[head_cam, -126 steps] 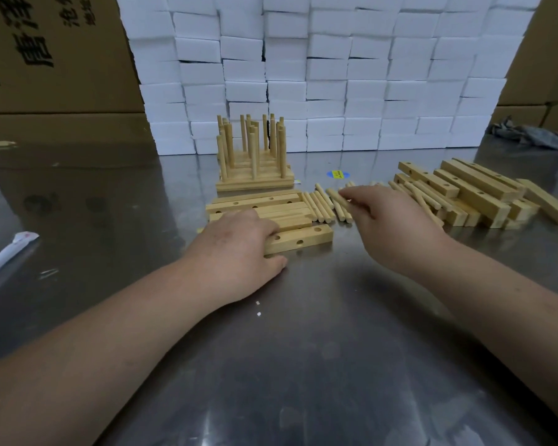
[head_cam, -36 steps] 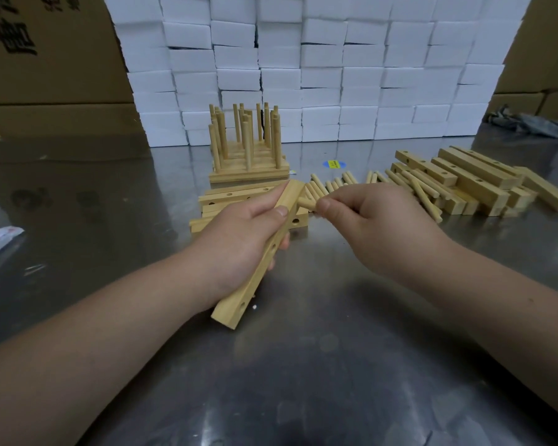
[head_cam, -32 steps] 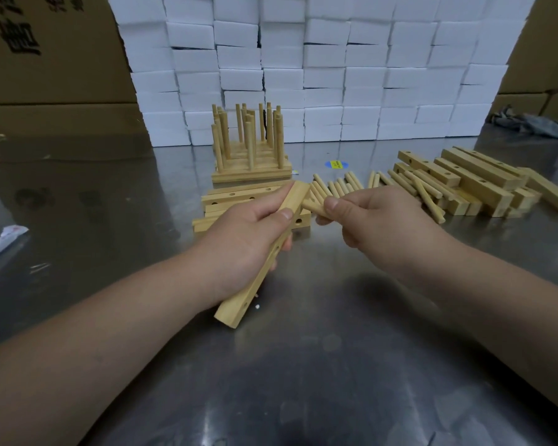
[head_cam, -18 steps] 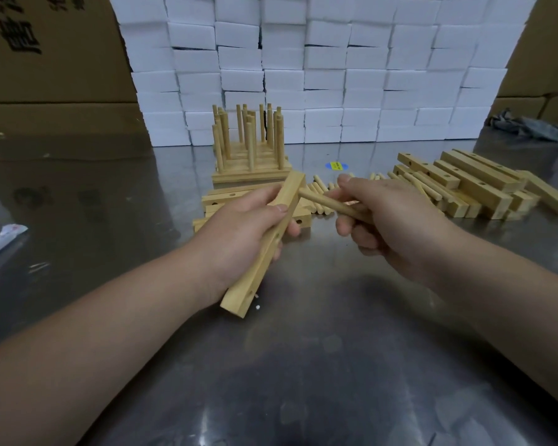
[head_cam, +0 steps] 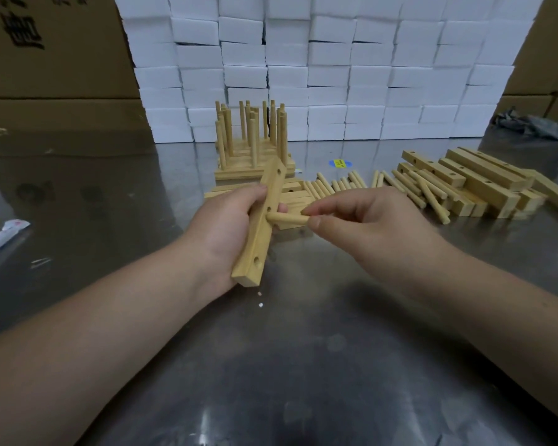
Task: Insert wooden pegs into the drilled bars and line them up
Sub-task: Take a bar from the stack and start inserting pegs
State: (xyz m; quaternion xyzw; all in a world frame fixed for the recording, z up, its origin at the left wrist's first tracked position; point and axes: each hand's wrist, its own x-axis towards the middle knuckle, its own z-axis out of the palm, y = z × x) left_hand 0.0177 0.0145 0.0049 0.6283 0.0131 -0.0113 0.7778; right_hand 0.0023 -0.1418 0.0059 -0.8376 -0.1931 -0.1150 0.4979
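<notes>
My left hand (head_cam: 226, 226) grips a drilled wooden bar (head_cam: 260, 235) tilted above the metal table, its holes facing right. My right hand (head_cam: 364, 226) pinches a short wooden peg (head_cam: 285, 218) between thumb and forefinger, the peg's left end against the bar's face near the middle hole. Behind the hands lie several flat bars (head_cam: 295, 197) and a row of loose pegs (head_cam: 335, 185). Farther back stands a block of finished bars with upright pegs (head_cam: 253, 140).
A heap of drilled bars and pegs (head_cam: 471, 188) lies at the right. White foam blocks (head_cam: 335, 66) are stacked along the back, cardboard boxes (head_cam: 45, 59) at the left. A white wrapper (head_cam: 4, 235) lies at the left edge.
The left hand has lifted a bar off the table and turned it steeper. The right hand picked up a peg and brought its end down to the bar's middle.
</notes>
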